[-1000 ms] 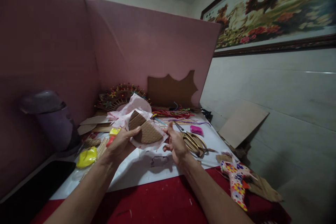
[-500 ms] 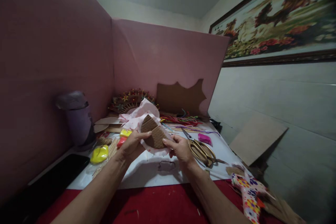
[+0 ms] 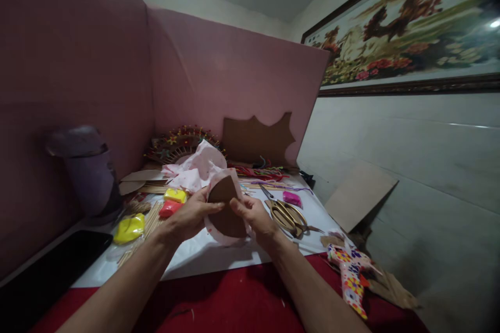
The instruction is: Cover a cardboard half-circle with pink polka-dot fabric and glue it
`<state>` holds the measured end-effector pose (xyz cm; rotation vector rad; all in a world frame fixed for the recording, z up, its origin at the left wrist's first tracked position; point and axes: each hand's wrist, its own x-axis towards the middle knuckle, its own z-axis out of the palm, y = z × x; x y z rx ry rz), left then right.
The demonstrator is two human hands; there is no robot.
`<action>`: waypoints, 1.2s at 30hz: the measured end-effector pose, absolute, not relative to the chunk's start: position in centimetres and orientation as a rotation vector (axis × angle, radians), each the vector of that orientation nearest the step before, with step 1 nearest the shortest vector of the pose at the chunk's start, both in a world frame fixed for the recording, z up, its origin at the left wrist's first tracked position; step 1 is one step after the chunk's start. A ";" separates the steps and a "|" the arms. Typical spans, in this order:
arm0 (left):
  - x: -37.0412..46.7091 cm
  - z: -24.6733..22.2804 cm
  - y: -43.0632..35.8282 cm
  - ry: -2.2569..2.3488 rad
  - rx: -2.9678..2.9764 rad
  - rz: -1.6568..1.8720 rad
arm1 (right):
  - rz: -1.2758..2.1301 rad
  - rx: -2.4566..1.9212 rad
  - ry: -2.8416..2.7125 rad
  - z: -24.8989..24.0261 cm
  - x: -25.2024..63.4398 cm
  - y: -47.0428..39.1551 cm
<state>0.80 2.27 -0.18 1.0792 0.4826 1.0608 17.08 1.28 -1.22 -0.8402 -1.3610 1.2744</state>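
Over the white table sheet, a curved piece of brown cardboard (image 3: 228, 222) is held up, its rim bordered by pale pink spotted fabric or paper (image 3: 219, 238). My left hand (image 3: 193, 213) grips its left edge, thumb lying across the cardboard. On the right edge, my right hand (image 3: 255, 217) is closed, thumb pressed on the face and fingers behind. More of the spotted material (image 3: 201, 164) lies crumpled just beyond. Gold-handled scissors (image 3: 287, 217) rest to the right of my right hand. The fingers behind the piece are partly hidden.
At left stand a purple container (image 3: 91, 182) and a black phone-like slab (image 3: 58, 265). Yellow (image 3: 128, 229) and red (image 3: 170, 209) packets lie near wooden sticks (image 3: 150, 221). A magenta packet (image 3: 292, 198) sits right; a jagged cardboard sheet (image 3: 258, 138) leans behind.
The cardboard piece has been turned between my hands; its face now looks smooth, where ridges and a crease line showed before. The view has shifted a little to the right.
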 end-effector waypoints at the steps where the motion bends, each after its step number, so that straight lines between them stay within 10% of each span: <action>1: 0.9 -0.4 2.3 0.482 1.094 1.052 | 1.302 -0.820 -1.357 -1.4 16.9 1.3; 36: -0.6 0.2 3.9 1.033 1.196 1.636 | 0.769 -0.991 -1.469 -0.7 17.4 0.9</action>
